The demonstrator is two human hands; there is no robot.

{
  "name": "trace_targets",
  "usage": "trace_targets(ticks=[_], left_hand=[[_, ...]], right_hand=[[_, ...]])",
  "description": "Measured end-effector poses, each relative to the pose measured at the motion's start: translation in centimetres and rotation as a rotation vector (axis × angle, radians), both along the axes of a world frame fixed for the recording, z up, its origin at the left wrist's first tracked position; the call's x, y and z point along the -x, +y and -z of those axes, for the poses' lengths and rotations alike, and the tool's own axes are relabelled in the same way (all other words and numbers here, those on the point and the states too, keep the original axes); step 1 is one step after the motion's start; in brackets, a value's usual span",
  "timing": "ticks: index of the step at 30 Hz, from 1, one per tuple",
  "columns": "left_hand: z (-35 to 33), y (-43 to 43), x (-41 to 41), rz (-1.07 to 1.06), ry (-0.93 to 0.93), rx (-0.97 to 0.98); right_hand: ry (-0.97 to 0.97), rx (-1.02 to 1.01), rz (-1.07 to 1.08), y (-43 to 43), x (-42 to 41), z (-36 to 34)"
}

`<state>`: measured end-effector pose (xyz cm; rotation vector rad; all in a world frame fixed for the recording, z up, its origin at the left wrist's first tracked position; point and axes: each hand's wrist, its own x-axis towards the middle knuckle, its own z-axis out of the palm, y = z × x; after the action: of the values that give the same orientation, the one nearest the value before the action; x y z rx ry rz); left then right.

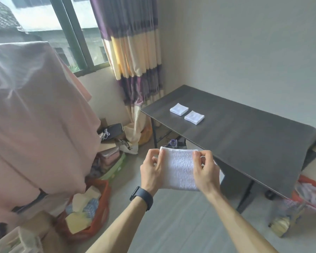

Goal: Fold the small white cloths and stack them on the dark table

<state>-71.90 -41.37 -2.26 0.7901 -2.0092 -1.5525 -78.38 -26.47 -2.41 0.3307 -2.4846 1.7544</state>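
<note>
Pink fabric is draped over something tall and fills the far left. Window sits behind it, with a purple-and-cream striped curtain hanging at its right side. Orange bag is on the floor below the pink fabric, with yellow and blue packs inside.

Left hand is at centre, with a black wristband on that wrist. Its thumb and curled fingers pinch the top left corner of the white cloth. The cloth is in the air, in front of the near edge of the dark table and not resting on it. It hangs flat between both hands. Right hand pinches the top right corner, thumb on the near face and fingers curled behind.

Two folded piles lie on the far left part of the table, well apart from the held cloth. Far pile and near pile are both white and square, just beside each other with a thin gap between them.

Orange basket is on the floor under the table's right end. It holds white items, possibly more cloths; too blurred to confirm.
</note>
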Motion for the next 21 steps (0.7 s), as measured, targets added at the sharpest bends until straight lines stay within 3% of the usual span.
trace_targets(ticks=[8, 21], left_hand=[[2.7, -7.9, 16.1, -0.022, -0.036, -0.034], [5.2, -16.5, 42.7, 0.246, -0.169, -0.057]], right_hand=[[-0.051, -0.017, 0.038, -7.9, 15.3, 2.5], [-0.189, -0.058, 0.333, -15.7, 37.0, 5.8]])
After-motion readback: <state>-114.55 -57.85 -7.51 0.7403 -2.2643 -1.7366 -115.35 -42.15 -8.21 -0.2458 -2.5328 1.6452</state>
